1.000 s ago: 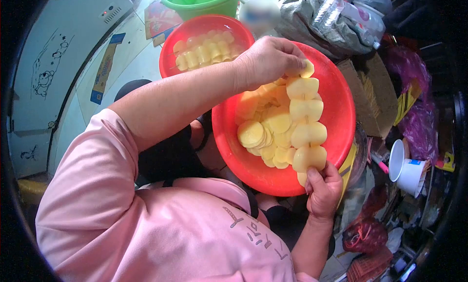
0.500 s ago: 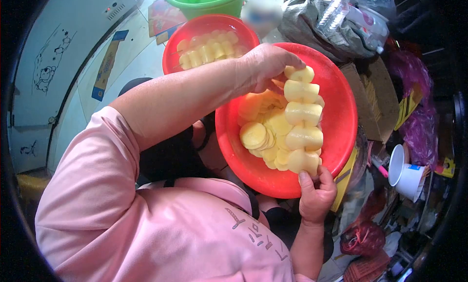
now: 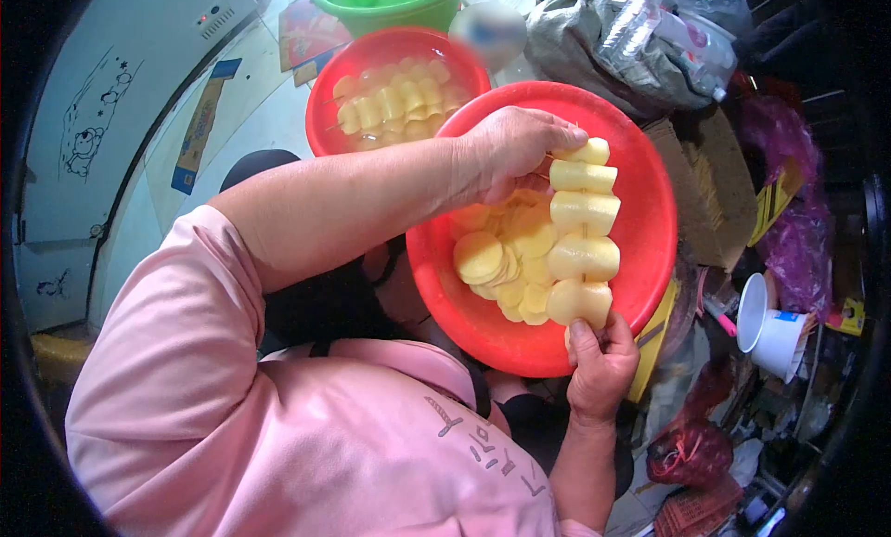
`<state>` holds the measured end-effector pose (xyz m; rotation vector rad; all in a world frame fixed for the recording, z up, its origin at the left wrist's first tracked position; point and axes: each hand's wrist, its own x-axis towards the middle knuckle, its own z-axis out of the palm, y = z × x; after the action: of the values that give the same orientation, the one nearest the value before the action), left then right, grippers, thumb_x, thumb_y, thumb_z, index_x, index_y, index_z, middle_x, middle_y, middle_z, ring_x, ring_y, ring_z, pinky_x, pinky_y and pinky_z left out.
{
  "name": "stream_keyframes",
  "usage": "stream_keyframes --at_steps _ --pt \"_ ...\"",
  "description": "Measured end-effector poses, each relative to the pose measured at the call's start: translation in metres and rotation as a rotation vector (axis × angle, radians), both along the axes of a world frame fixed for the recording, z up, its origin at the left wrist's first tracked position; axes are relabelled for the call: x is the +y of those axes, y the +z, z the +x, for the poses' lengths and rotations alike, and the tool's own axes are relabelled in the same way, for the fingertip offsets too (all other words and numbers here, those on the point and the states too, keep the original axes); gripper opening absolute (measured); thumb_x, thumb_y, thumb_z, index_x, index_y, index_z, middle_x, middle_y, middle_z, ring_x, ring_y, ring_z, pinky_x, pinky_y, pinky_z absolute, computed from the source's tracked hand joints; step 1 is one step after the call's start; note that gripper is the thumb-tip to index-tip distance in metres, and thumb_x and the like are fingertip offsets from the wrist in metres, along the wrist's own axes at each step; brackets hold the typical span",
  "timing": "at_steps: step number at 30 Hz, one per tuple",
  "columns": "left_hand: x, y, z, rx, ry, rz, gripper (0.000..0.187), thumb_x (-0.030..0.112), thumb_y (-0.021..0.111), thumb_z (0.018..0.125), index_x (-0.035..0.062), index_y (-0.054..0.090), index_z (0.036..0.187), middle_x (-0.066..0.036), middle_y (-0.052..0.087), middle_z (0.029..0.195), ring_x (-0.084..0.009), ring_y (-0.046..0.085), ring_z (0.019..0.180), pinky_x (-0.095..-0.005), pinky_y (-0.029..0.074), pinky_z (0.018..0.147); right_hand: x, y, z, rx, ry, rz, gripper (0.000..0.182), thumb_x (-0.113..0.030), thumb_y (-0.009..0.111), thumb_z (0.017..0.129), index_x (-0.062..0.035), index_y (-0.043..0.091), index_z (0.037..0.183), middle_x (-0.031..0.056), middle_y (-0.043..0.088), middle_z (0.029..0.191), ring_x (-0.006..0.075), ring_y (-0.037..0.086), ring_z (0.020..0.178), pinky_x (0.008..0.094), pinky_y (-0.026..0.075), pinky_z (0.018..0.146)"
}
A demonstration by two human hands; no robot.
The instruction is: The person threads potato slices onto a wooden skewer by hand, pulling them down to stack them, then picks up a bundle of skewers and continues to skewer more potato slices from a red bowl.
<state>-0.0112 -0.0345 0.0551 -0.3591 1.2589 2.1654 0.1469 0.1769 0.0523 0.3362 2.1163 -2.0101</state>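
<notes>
A skewer of folded potato slices (image 3: pixel 585 212) stands roughly upright in the view over the near red basin (image 3: pixel 650 249). Its top end is pinched in my left hand (image 3: pixel 520 152), whose arm reaches across from the left. At the bottom end, my right hand (image 3: pixel 603 365) grips the lowest slice between thumb and fingers. Several slices are threaded in a row, curved and spaced apart. Loose round potato slices (image 3: pixel 481 258) lie piled in the basin, to the left of the skewer and partly under my left hand.
A second red basin (image 3: pixel 320 119) holds finished skewers (image 3: pixel 399 101) in water. Behind it stands a green basin (image 3: pixel 394 15). A grey sack (image 3: pixel 566 50) with plastic bottles lies at the back right. Cardboard (image 3: pixel 705 194) and a white tub (image 3: pixel 778 342) are at the right.
The skewer has turned slightly, and its slices sit a little farther right at the top. My left hand has shifted slightly right and down, still holding the top end.
</notes>
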Motion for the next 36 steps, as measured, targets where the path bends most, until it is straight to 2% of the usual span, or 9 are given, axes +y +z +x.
stream_keyframes --at_steps 3,5,8,10,13,23,29,31,36 --pt "0.006 0.002 0.006 0.044 0.043 -0.016 0.031 0.019 0.057 0.09 0.0039 0.053 0.116 -0.009 0.063 0.106 -0.0196 0.063 0.094 -0.035 0.051 0.082 -0.001 0.003 -0.004 0.013 -0.054 -0.062 0.023 -0.002 0.06 0.083 0.0033 0.058 0.106 0.0026 0.062 0.089 0.0078 0.056 0.073 0.0212 0.045 0.067" --pt "0.01 -0.007 0.009 0.13 0.013 0.128 0.036 0.017 0.058 0.089 0.0022 0.049 0.12 -0.009 0.062 0.108 -0.0197 0.063 0.095 -0.0346 0.051 0.08 -0.001 0.008 -0.006 -0.012 -0.089 -0.163 0.023 -0.001 0.06 0.083 0.0019 0.057 0.106 0.0002 0.059 0.082 0.0052 0.05 0.063 0.0189 0.04 0.056" --pt "0.015 -0.004 0.025 0.049 -0.057 0.045 0.03 0.017 0.059 0.088 0.0064 0.054 0.115 -0.006 0.063 0.101 -0.0158 0.063 0.086 -0.0311 0.051 0.07 -0.004 0.006 -0.008 -0.021 -0.116 -0.175 0.022 -0.001 0.06 0.083 0.0006 0.057 0.104 -0.0012 0.055 0.077 0.0041 0.044 0.056 0.0182 0.035 0.049" --pt "0.018 0.0 0.032 -0.014 -0.096 -0.027 0.027 0.017 0.059 0.087 0.0094 0.056 0.113 -0.004 0.062 0.096 -0.0126 0.061 0.074 -0.0282 0.05 0.064 -0.006 0.007 -0.008 -0.02 -0.121 -0.172 0.02 -0.001 0.06 0.083 0.0003 0.057 0.103 -0.0012 0.055 0.076 0.0043 0.045 0.056 0.0183 0.035 0.049" --pt "0.02 0.012 0.034 -0.028 -0.062 -0.041 0.028 0.017 0.057 0.087 0.009 0.055 0.114 -0.003 0.062 0.095 -0.0126 0.061 0.069 -0.0271 0.049 0.062 -0.006 0.006 -0.008 -0.033 -0.12 -0.153 0.019 -0.001 0.06 0.083 -0.0001 0.057 0.102 -0.0017 0.055 0.074 0.0043 0.045 0.056 0.0181 0.035 0.049" --pt "0.025 0.006 0.04 -0.013 -0.096 -0.027 0.031 0.014 0.055 0.087 0.0071 0.053 0.117 -0.006 0.061 0.096 -0.0143 0.061 0.071 -0.0283 0.053 0.063 -0.006 0.004 -0.007 -0.065 -0.122 -0.17 0.015 -0.003 0.061 0.083 -0.001 0.058 0.097 -0.0031 0.054 0.07 0.0024 0.042 0.052 0.0173 0.032 0.046" --pt "0.028 0.003 0.039 -0.004 -0.131 -0.035 0.035 0.012 0.057 0.085 0.0075 0.05 0.119 -0.006 0.06 0.101 -0.0163 0.063 0.083 -0.0301 0.053 0.067 -0.005 0.006 -0.01 -0.042 -0.124 -0.147 0.015 -0.004 0.062 0.083 -0.0008 0.059 0.098 -0.0022 0.055 0.071 0.0032 0.042 0.052 0.0178 0.032 0.046" --pt "0.032 0.003 0.042 0.125 -0.136 -0.007 0.042 0.007 0.06 0.083 0.0077 0.046 0.123 -0.006 0.06 0.104 -0.0178 0.062 0.093 -0.031 0.053 0.068 -0.006 0.008 -0.012 -0.045 -0.142 -0.155 0.016 -0.004 0.062 0.083 -0.0007 0.059 0.099 -0.0018 0.055 0.072 0.0034 0.042 0.052 0.0179 0.032 0.046" --pt "0.035 0.008 0.046 0.165 -0.115 -0.003 0.049 0.002 0.061 0.081 0.0078 0.042 0.126 -0.007 0.059 0.105 -0.0189 0.06 0.097 -0.0314 0.054 0.07 -0.006 0.006 -0.011 -0.037 -0.149 -0.176 0.02 -0.004 0.06 0.084 0.0008 0.058 0.103 -0.0004 0.056 0.071 0.0033 0.039 0.048 0.0187 0.03 0.044"
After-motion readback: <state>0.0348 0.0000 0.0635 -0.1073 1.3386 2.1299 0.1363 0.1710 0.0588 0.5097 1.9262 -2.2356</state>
